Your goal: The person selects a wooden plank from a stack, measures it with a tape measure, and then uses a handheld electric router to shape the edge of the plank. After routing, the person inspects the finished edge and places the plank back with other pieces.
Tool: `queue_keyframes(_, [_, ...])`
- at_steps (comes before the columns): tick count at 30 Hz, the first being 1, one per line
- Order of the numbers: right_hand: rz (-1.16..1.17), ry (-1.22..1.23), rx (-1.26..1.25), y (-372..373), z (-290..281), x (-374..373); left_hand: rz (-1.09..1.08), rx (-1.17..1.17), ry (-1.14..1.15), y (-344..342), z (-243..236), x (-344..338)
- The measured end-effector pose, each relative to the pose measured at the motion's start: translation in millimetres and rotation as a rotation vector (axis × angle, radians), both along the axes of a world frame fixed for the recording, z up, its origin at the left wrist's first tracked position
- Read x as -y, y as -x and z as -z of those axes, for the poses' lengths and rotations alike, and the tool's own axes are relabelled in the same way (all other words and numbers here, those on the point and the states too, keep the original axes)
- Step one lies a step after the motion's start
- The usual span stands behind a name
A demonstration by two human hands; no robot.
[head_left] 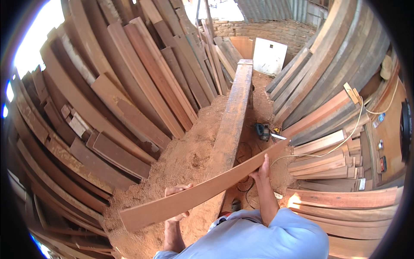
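A long reddish-brown wooden board (207, 187) lies slantwise across both my hands, its right end farther away and higher in the picture. Near its left end, my left hand (177, 190) wraps round it, fingers showing above the upper edge and below the lower one. Toward the other end, my right hand (261, 168) grips the board from beneath, with the thumb up against its face. Part of each hand is hidden behind the wood. Beneath the board runs a long narrow workbench beam (233, 112), its top worn and stained.
A dark power tool (262, 131) sits right of the beam, with a cord nearby. Sawdust (185, 151) covers the ground. Tall planks (146, 77) lean along the left; more planks (327, 73) line the right. Short boards (323, 166) are stacked at the right. A white panel (269, 56) stands behind.
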State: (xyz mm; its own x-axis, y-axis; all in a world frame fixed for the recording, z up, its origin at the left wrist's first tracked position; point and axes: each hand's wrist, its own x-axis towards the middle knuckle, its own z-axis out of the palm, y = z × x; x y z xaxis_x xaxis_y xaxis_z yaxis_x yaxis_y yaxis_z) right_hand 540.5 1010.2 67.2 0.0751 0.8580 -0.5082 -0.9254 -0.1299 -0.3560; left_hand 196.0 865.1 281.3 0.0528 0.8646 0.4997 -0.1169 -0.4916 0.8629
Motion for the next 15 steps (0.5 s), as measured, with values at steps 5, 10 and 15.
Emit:
queue_keyframes(5, [-0.052, -0.172, 0.155, 53, -72, -37, -0.058, -0.065, 0.285, 63, 50, 87])
queue_keyframes(10, [-0.094, -0.298, 0.263, 73, -59, -74, 0.33, 0.712, 1.212, 136, 113, 180])
queue_keyframes(15, [-0.146, -0.279, 0.677, 106, -33, -84, 0.461, 0.24, 1.291, 91, 125, 207])
